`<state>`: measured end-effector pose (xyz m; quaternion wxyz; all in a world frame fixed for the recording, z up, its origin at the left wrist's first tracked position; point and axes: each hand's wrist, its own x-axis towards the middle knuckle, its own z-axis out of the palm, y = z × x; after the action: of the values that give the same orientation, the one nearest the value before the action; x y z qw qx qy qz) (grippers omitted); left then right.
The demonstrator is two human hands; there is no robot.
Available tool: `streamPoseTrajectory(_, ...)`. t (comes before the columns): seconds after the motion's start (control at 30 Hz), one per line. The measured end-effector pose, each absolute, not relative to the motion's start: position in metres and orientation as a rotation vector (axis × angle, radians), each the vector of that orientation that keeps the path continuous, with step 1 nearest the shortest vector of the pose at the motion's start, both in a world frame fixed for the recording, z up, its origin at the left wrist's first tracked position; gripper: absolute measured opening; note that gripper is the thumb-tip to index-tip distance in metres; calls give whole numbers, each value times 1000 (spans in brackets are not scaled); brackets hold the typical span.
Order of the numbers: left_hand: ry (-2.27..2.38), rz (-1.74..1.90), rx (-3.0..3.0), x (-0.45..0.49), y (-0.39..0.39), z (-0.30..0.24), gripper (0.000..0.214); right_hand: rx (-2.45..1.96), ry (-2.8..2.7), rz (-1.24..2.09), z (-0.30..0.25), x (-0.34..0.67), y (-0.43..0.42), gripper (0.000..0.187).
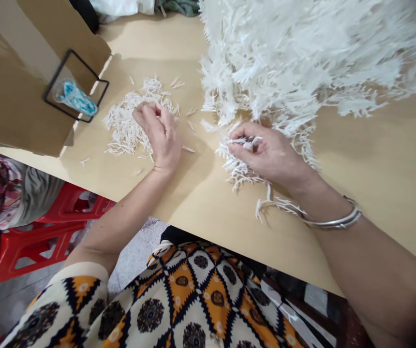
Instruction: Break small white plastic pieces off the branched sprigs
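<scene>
Bright even light, soft shadows (motion blur top right), wide-angle edge stretch.

We read no text, label, brand, number or sign anywhere. Brown cardboard box (8, 96), far left: plain faces. Small blue-and-clear plastic packet (74, 98) against it: too blurred for us to read.

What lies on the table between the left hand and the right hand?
In the head view, mostly bare table, with one stray white piece near the left hand, which rests on the loose pile; the right hand pinches a white strip.
</scene>
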<state>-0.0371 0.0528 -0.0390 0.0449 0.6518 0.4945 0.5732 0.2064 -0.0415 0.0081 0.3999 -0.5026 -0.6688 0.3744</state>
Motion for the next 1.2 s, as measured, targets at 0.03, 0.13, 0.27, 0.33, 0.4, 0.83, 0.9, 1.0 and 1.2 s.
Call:
streamPoseTrajectory(0.03, 1534, 1720, 2053, -40, 56, -42, 38, -1292, -1648, 937, 6, 207, -41, 9)
streamPoseTrajectory(0.13, 1555, 1705, 2220, -36, 52, -40, 30, -1318, -1590, 888, 0, 209, -40, 20)
streamPoseTrajectory(0.27, 1472, 1721, 2233, -18, 28, -20, 26, -1304, -1583, 934, -5, 211, -39, 29)
streamPoseTrajectory(0.33, 1421, 1507, 2312, -10, 15, -10, 24, -1299, -1589, 952, -6, 212, -39, 30)
streamPoseTrajectory(0.4, 1353, 1251, 2407, -4, 4, -6, 28, -1303, -1593, 941, -5, 212, -39, 31)
streamPoseTrajectory(0.83, 1254, 976, 2533, 5, 0, -9, 36, -1303, -1636, 863, -2, 211, -40, 37)
streamPoseTrajectory(0.9, 1251, 977, 2522, 4, 1, -8, 33, -1309, -1650, 842, -3, 211, -39, 36)
streamPoseTrajectory(1.0, 1248, 1003, 2495, 5, 0, -8, 26, -1294, -1684, 811, -3, 210, -37, 21)
streamPoseTrajectory(1.2, 1331, 1167, 2397, 10, -1, -9, 19, -1139, -1780, 833, 8, 202, -36, 9)
